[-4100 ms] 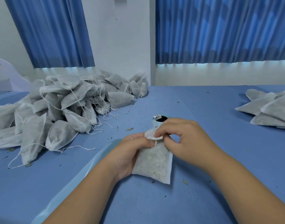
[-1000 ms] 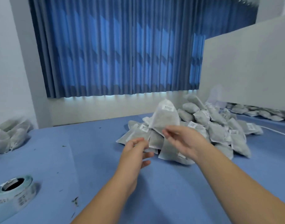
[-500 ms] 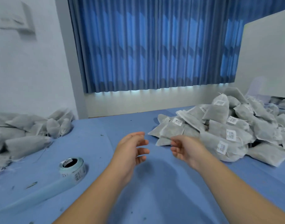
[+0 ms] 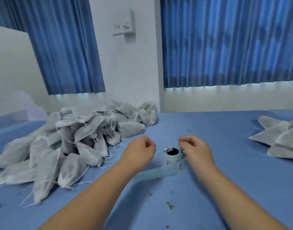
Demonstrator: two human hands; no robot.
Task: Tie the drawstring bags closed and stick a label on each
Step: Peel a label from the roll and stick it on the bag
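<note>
Head view: left hand (image 4: 139, 151) and right hand (image 4: 194, 151) hover over the bench (image 4: 233, 171), fingers loosely curled, holding nothing. The label roll (image 4: 173, 155) stands core-up just beside the right hand, its liner strip (image 4: 157, 173) trailing near-left under the left forearm, which could snag it. Untied drawstring bags (image 4: 72, 143) lie heaped at left with their strings tangled, so lifting one may drag neighbours

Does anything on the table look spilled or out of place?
Small dark crumbs lie scattered on the near part of the blue table, possibly spilled bag filling. The label roll trails a loose backing strip leftward across the table.
</note>
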